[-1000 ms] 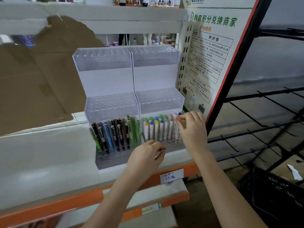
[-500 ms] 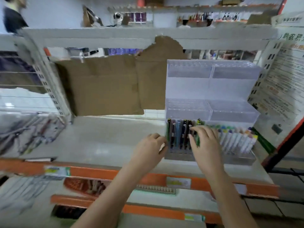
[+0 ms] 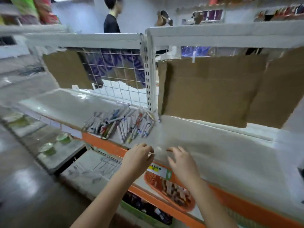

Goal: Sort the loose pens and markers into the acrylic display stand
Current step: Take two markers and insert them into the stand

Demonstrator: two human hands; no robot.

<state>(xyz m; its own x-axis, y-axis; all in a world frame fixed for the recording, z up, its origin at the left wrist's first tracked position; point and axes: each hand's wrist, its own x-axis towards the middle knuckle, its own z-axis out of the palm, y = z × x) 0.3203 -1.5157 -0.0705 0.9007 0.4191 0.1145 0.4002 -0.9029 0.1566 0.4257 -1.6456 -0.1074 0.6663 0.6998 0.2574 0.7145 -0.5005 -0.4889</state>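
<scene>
1. Frame is motion-blurred; fine detail is lacking.
2. Left hand (image 3: 137, 159) is hovering over the front edge of the shelf (image 3: 213, 153), fingers curled loosely, nothing visible in its grasp.
3. Right hand (image 3: 181, 163) is hovering just beside it, fingers spread and relaxed, holding nothing. The two hands are sitting near each other but apart.
4. Pens (image 3: 121, 123) are lying in a loose heap on the shelf, beyond and left of the hands, near the white upright post (image 3: 150, 76).
5. Cardboard (image 3: 210, 89) is standing against the back of the shelf, right of the post.
6. A person (image 3: 111, 18) in a dark top is standing in the background.
</scene>
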